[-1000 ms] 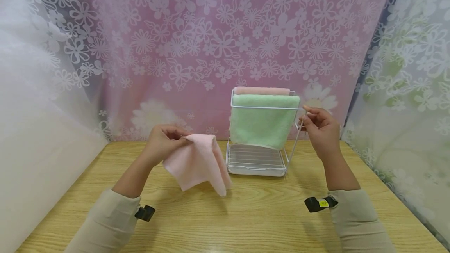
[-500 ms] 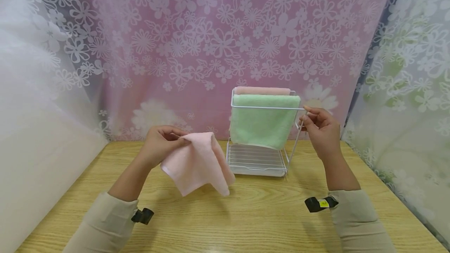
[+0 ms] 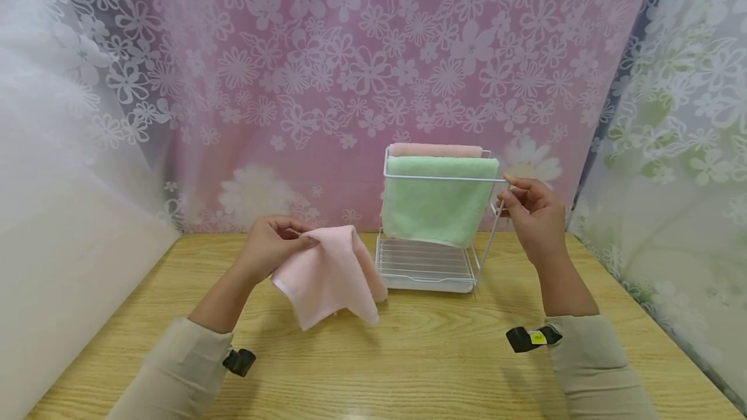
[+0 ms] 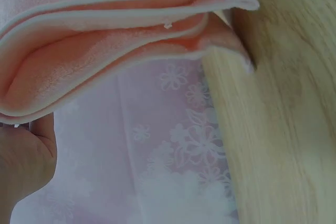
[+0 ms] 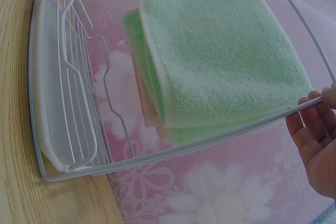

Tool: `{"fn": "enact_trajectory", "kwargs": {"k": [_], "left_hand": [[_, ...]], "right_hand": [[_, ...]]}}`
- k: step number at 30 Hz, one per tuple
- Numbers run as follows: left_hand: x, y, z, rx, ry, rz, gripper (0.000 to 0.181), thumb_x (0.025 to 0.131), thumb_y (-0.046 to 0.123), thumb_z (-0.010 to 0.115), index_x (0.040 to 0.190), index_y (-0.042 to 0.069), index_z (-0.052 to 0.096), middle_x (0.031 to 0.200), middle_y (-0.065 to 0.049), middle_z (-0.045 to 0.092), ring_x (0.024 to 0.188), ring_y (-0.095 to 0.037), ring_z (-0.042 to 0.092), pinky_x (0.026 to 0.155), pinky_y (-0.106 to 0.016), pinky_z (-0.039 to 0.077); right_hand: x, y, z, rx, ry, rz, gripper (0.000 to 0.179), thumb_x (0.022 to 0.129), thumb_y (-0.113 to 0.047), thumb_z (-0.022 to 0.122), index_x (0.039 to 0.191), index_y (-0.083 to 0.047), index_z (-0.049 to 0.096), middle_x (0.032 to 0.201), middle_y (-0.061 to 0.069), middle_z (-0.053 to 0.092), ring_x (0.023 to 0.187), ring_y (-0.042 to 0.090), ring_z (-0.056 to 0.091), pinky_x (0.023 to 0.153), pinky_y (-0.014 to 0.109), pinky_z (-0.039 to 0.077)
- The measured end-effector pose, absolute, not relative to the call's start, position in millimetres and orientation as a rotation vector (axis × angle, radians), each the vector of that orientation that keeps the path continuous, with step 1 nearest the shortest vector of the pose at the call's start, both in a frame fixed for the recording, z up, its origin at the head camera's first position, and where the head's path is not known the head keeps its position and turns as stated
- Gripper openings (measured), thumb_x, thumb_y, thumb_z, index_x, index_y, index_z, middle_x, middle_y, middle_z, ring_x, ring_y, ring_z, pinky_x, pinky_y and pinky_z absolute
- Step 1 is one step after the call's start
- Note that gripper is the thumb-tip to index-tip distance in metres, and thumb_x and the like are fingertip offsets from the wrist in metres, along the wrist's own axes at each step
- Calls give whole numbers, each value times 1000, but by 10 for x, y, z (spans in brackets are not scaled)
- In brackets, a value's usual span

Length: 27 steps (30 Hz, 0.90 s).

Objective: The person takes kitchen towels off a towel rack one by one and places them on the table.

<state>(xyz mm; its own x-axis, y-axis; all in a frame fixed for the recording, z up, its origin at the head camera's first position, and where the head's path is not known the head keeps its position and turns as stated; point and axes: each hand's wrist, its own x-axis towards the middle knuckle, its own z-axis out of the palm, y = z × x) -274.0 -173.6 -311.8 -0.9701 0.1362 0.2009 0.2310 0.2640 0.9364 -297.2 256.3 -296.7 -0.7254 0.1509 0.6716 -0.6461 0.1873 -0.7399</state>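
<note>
My left hand [image 3: 270, 248] pinches a folded pink towel [image 3: 332, 271] by its upper edge, and the cloth hangs in loose folds over the table. In the left wrist view the layered edges of this pink towel [image 4: 121, 30] fill the top, above part of the hand [image 4: 29, 156]. A white wire rack [image 3: 443, 179] stands to the right. My right hand [image 3: 533, 216] grips its front upper right corner. Over the rack's bars hang a folded green towel [image 3: 438, 203] and, behind it, another pink towel [image 3: 434, 150].
A wire shelf with a white tray [image 3: 428, 285] forms the rack's base on the wooden table [image 3: 408, 361]. Behind the table hangs a pink flowered curtain [image 3: 350, 70], with pale sheets at both sides. Black wrist cameras sit at both cuffs.
My left hand and the pink towel have shifted slightly, first a little left, then back right and down. The right hand stays on the rack's corner, and the rack has not moved.
</note>
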Motion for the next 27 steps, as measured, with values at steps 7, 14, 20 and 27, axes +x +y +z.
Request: {"fn": "enact_trajectory", "kwargs": {"k": [7, 14, 20, 27], "left_hand": [[-2877, -1806, -3248, -303, -2450, -1748, 23, 79, 15, 83, 98, 3, 76, 105, -14, 68, 78, -24, 67, 63, -37, 57], [-3027, -1934, -3395, -184, -2416, -1818, 28, 81, 17, 82, 103, 2, 74, 101, -14, 68, 72, -22, 67, 59, -36, 57], [-3132, -2019, -3508, -118, -2396, -1874, 36, 80, 23, 83, 108, 3, 73, 92, -12, 70, 67, -23, 67, 57, -38, 57], [-3247, -2166, -3650, -90, -2367, -1882, 42, 80, 22, 83, 114, 2, 70, 100, -15, 70, 71, -24, 70, 60, -40, 58]], "right_hand": [[-2973, 2561, -2972, 461, -1822, 1618, 28, 94, 1, 62, 121, -3, 68, 85, -2, 68, 75, 11, 66, 67, 18, 55], [-2980, 2562, -2971, 475, -1804, 1630, 27, 93, 1, 62, 119, -2, 68, 85, -1, 69, 75, 12, 66, 67, 20, 56], [-2986, 2570, -2971, 479, -1787, 1651, 26, 93, 2, 63, 118, -2, 69, 85, -1, 69, 75, 14, 67, 66, 19, 55], [-2987, 2579, -2981, 476, -1796, 1638, 27, 93, 2, 63, 119, -1, 68, 84, -2, 68, 77, 13, 66, 67, 19, 56]]}}
